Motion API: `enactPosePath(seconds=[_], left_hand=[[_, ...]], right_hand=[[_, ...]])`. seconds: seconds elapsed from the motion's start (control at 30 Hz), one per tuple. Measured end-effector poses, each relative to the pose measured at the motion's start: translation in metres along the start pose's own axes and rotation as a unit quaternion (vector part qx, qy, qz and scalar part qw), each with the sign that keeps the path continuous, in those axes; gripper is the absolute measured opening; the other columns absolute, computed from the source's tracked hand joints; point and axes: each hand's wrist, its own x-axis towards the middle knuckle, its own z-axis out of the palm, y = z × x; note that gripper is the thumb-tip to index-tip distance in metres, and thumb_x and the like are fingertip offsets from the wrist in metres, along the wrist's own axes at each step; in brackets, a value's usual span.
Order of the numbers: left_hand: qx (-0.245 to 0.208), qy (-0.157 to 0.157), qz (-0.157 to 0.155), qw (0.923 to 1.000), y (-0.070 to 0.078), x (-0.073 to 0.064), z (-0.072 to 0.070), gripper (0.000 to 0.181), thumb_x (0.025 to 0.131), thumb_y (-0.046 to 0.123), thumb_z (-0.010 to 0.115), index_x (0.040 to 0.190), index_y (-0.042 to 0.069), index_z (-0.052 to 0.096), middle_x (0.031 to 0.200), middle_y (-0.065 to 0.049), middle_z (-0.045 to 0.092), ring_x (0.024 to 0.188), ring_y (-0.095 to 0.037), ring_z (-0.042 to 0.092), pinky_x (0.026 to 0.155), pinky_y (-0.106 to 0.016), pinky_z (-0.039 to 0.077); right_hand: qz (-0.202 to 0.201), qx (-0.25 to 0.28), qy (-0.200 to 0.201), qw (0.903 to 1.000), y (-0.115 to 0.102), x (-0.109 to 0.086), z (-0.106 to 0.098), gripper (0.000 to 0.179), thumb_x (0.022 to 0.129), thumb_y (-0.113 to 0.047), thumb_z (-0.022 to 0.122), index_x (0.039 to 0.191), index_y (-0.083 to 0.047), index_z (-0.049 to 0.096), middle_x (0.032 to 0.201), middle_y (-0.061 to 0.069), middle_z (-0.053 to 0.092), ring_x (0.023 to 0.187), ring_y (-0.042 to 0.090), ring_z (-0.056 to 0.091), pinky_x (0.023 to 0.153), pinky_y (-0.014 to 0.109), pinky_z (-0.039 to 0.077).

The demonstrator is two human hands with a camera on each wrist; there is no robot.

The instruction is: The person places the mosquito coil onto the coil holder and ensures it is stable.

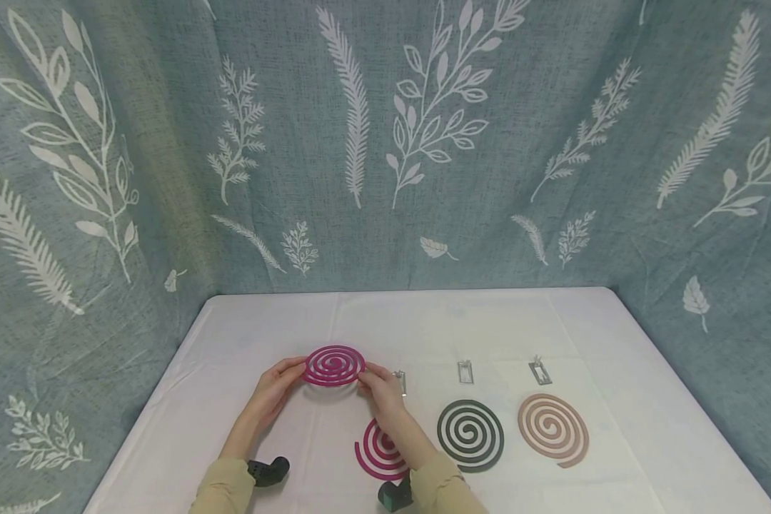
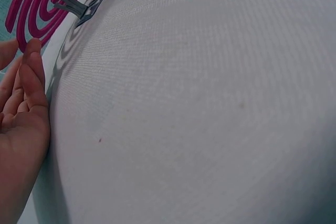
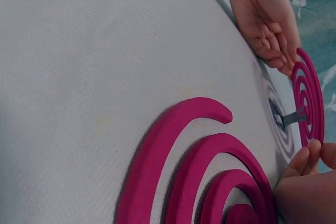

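A magenta mosquito coil (image 1: 335, 363) is held level above the table between both hands. My left hand (image 1: 275, 391) pinches its left edge between thumb and fingers. On the opposite edge, the right hand (image 1: 385, 394) grips the rim with thumb and fingertips. Beneath the coil's centre stands a small metal coil stand (image 2: 73, 6), its upright prong meeting the middle of the spiral in both wrist views. A second magenta coil (image 3: 139, 182) lies flat on the table, partly hidden under the right forearm in the head view.
To the right lie a dark green coil (image 1: 467, 431) and a brown coil (image 1: 551, 427). Behind them are two metal stands, one upright-looking (image 1: 460, 373) and one turned askew (image 1: 540, 371). Another stand (image 1: 404, 383) shows partly behind the right hand. A patterned curtain (image 1: 373, 243) borders the white table (image 1: 283, 321).
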Motion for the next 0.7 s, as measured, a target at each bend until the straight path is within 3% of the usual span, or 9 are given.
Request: enactPosePath(seconds=[0.7], left_hand=[[-0.015, 0.009, 0.005, 0.9998, 0.0023, -0.0024, 0.0020, 0.046, 0.095, 0.019, 0.056, 0.132, -0.006, 0.046, 0.101, 0.015, 0.062, 0.093, 0.009, 0.057, 0.086, -0.007, 0.045]], right_hand=[[-0.002, 0.015, 0.000, 0.9999, 0.0011, 0.0019, 0.0000, 0.046, 0.090, -0.005, 0.057, 0.131, 0.011, 0.045, 0.097, 0.007, 0.063, 0.072, 0.004, 0.058, 0.072, 0.018, 0.052]])
